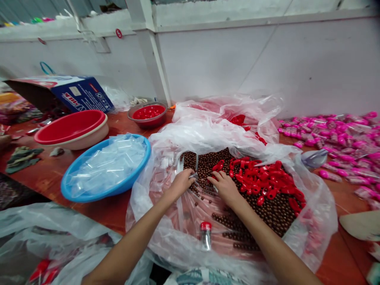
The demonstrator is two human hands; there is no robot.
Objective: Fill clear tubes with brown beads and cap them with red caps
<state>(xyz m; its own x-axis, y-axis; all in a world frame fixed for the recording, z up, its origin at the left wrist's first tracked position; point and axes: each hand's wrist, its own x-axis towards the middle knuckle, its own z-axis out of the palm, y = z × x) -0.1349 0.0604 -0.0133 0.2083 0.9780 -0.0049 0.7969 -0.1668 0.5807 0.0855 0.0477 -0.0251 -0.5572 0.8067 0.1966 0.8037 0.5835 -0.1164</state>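
My left hand (181, 183) is closed on a small clear plastic tube (193, 175) at the left edge of a heap of brown balls (204, 160). My right hand (226, 187) reaches into the same balls, fingers apart and bent downward; whatever lies under its fingertips is partly hidden. Beside it, on the balls, is a pile of red plastic pieces (255, 178), some with ring-shaped ends. All this lies in an opened clear plastic bag (166, 237). Nearer to me stands a clear tube with a red cap (206, 235).
To the left, a blue basin (71, 194) holds clear plastic tubes. Behind it are a red basin (71, 126), a bowl of red pieces (147, 120) and a blue carton (80, 95). Many pink-ended packs (350, 146) and a scoop (314, 158) lie right.
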